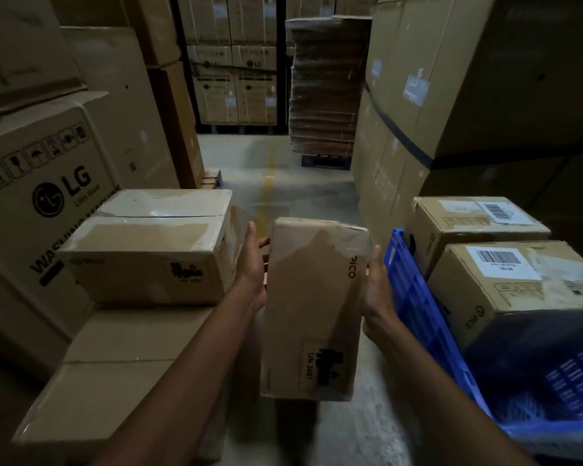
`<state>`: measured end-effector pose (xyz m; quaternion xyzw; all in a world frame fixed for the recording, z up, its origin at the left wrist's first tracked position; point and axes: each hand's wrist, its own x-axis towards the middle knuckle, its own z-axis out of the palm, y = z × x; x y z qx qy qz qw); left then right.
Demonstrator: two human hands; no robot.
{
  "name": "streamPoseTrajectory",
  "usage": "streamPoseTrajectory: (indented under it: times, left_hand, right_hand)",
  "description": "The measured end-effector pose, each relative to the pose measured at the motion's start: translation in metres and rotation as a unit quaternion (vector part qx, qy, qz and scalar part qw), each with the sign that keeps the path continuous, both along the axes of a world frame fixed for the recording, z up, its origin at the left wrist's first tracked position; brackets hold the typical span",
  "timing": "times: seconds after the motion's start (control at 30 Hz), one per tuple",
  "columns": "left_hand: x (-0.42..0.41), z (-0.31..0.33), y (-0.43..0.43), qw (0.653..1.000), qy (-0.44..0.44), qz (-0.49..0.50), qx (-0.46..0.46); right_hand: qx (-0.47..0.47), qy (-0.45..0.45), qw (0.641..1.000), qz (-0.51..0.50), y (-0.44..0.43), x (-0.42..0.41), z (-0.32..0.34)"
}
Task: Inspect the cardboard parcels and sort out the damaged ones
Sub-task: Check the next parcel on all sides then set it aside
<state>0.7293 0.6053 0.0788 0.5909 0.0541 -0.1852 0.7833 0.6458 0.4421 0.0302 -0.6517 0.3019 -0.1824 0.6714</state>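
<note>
Head view: I see a long brown cardboard parcel (pixel 312 307) held up between two hands, just left of the blue plastic crate (pixel 414 297).

The left hand (pixel 253 264) is on the parcel's side away from the crate, with its fingers reaching round the back to grip. The right hand (pixel 377 284) holds the side next to the crate. Its fingers are hidden, so I cannot tell how they lie. I think the parcel is tipped up so its torn, crinkly top corner can be checked. Two brown labelled boxes (pixel 519 280) sit behind the crate's wall. A taped brown box (pixel 148 243) rests well left of the crate. The crate wall is just beside the right hand, so the hand could bump it.
</note>
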Motion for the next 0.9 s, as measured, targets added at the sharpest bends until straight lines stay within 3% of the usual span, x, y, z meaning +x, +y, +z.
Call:
streamPoseTrajectory:
  times: [0.33,0.43,0.53,0.77,0.83,0.9]
  left_hand:
    - [-0.035,-0.052,0.015,0.999,-0.012,0.045,-0.028]
    - [-0.037,-0.06,0.022,1.0,-0.001,0.016,0.01]
    - [-0.036,-0.064,0.026,0.997,0.013,-0.077,0.0]
    - [-0.035,-0.078,0.028,0.995,-0.033,-0.097,0.009]
    - [-0.032,-0.079,0.028,0.992,-0.075,-0.063,0.077]
    - [-0.03,-0.08,0.029,0.954,-0.2,0.016,0.223]
  right_hand:
    - [0.06,0.019,0.998,-0.013,0.012,-0.032,-0.019]
    - [0.059,0.014,0.998,-0.004,0.009,-0.036,-0.019]
    - [0.047,0.0,0.999,0.028,0.005,-0.034,-0.018]
    - [-0.006,0.006,0.999,0.044,0.009,-0.041,-0.027]
    - [-0.038,0.016,0.998,0.044,0.007,-0.042,-0.024]
    - [-0.155,0.022,0.987,0.033,0.007,-0.044,-0.021]
